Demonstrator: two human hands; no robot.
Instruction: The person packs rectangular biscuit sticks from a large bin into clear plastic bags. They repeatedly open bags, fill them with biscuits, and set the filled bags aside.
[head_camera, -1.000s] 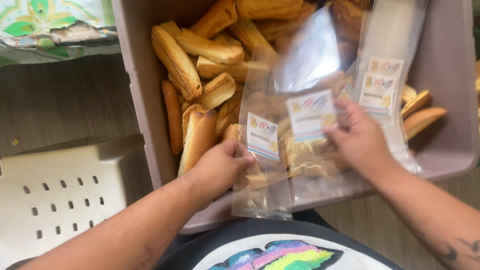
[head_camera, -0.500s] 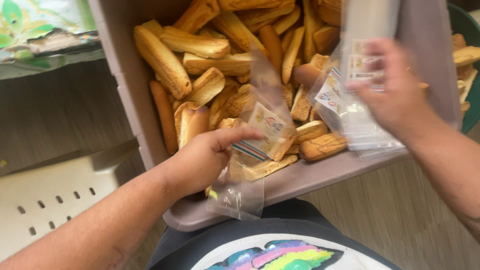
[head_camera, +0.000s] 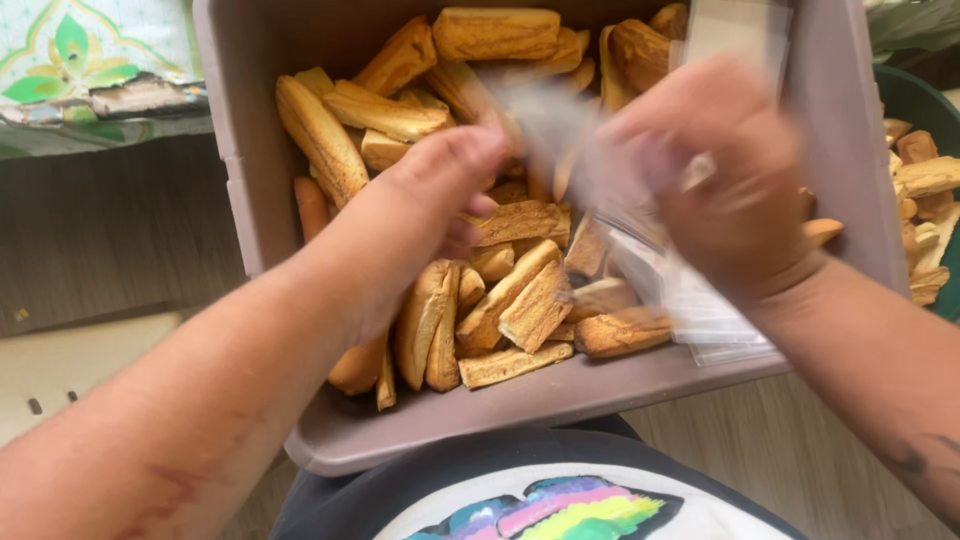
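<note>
A grey-brown plastic bin (head_camera: 250, 120) rests on my lap, filled with several golden toasted bread sticks (head_camera: 500, 300). My left hand (head_camera: 440, 190) and my right hand (head_camera: 720, 170) are raised over the middle of the bin, both pinching one clear plastic bag (head_camera: 570, 130) between them; the bag is blurred. My right hand also presses a stack of clear bags (head_camera: 700, 310) against the bin's right side. No bread shows inside the held bag.
A white perforated crate (head_camera: 60, 380) sits at lower left. A green patterned cloth (head_camera: 90, 60) lies at upper left. A dark green tub (head_camera: 925, 190) with more bread pieces stands at the right edge. Wooden floor lies below.
Both hands rose from the bin's near rim toward its middle. The labelled bags in the left hand a second ago are gone; both hands now meet on one clear bag.
</note>
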